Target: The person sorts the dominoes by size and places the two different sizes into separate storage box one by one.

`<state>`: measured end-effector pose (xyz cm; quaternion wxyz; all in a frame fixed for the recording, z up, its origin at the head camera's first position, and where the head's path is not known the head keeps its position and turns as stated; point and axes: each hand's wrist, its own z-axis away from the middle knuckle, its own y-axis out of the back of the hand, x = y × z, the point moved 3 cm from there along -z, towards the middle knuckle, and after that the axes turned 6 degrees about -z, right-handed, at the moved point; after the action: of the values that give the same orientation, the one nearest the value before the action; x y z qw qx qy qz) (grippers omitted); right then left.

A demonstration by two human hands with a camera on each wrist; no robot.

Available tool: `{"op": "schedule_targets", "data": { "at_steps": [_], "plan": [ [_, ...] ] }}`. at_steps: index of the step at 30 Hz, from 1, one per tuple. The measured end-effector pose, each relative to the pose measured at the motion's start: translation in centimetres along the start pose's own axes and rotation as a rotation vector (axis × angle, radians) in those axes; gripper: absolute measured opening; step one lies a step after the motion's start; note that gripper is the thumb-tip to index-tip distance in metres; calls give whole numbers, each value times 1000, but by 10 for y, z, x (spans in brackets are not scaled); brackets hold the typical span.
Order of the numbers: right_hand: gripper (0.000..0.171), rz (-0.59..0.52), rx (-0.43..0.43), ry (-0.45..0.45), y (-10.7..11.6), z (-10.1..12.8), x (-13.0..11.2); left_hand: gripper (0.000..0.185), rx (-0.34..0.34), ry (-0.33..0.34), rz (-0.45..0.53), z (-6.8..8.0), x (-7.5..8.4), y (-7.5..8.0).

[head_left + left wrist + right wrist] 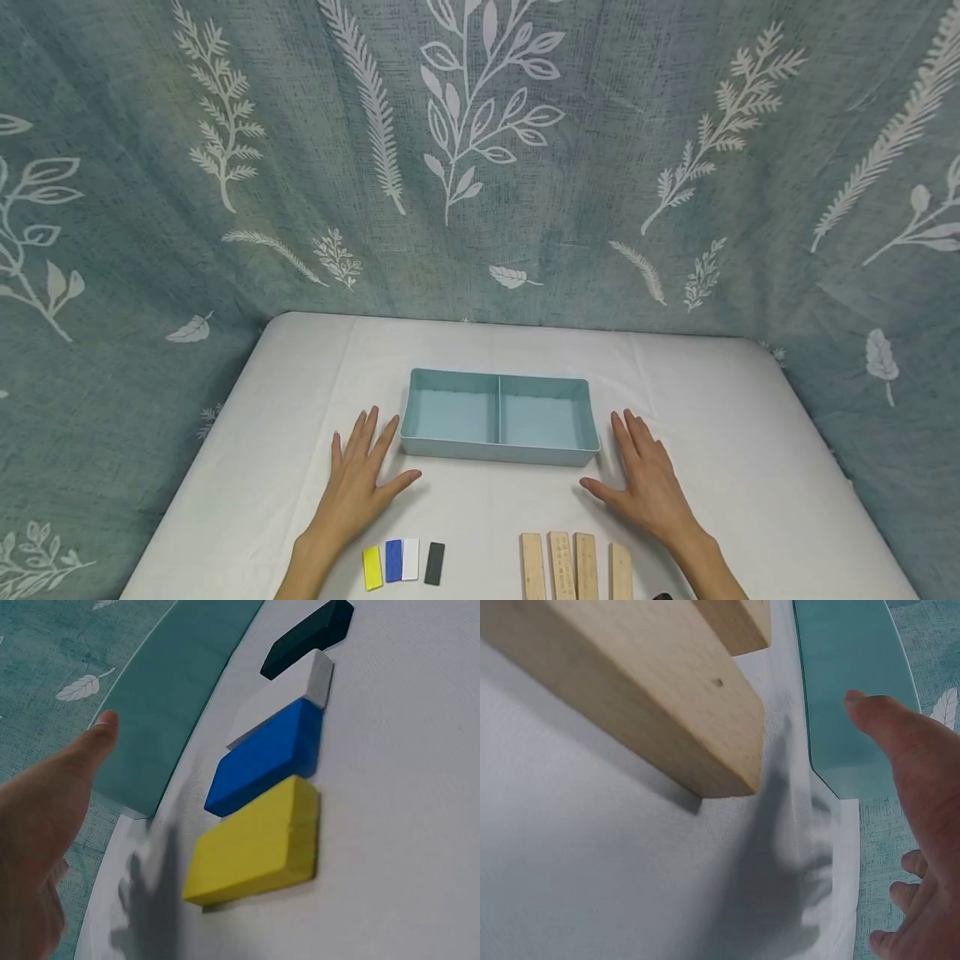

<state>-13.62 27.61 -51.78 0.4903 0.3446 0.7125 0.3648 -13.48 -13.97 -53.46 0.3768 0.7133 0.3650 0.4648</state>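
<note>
A teal two-compartment tray (500, 450) sits on the white table between the hands, its compartments bare. On the tray's left side is my left hand (356, 487), fingers spread and holding nothing. My right hand (645, 487) lies at the right side, thumb out toward the tray, also holding nothing. Nearer the body, below the left hand, stand a yellow block (251, 844), a blue block (266, 757), a white block (289, 694) and a black block (309, 637). Several wooden blocks (532, 567) line up toward the right hand, one wooden block (652, 690) looming close in the right wrist view.
The white-covered table (675, 375) has rounded far corners. A green-blue leaf-patterned cloth (480, 250) hangs behind it and along both sides. A small dark object (662, 597) shows at the bottom edge, near the right forearm.
</note>
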Motion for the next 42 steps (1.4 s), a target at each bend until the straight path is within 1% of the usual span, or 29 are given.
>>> {"op": "schedule_targets", "data": {
  "at_steps": [6, 11, 14, 17, 21, 25, 28, 33, 37, 42],
  "plan": [
    [109, -7, 21, 19, 2, 0, 0, 85, -15, 34, 65, -2, 2, 0],
    [106, -49, 44, 42, 5, 2, 1, 83, -17, 77, 183, -6, 4, 2],
    [102, -95, 38, 35, 8, 5, 0, 84, -39, 129, 279, -7, 4, 3],
    [98, -142, 18, 29, 11, 11, -2, 85, -58, 199, 389, -9, 3, 5],
    [93, -165, -2, 28, 18, 21, -5, 84, -48, 267, 479, -15, 3, 7],
    [89, -143, -13, 21, 25, 33, -7, 79, -16, 284, 549, -23, 4, 10],
    [86, -109, -13, 25, 28, 40, -7, 74, 2, 301, 619, -29, 4, 12],
    [82, -66, -3, 37, 32, 53, -9, 72, -10, 392, 690, -38, 4, 15],
    [83, -66, -34, 2, 34, 62, -10, 71, -31, 436, 727, -45, 4, 16],
    [87, -108, -136, -101, 30, 71, -11, 70, -82, 500, 824, -54, -1, 14]
  ]
}}
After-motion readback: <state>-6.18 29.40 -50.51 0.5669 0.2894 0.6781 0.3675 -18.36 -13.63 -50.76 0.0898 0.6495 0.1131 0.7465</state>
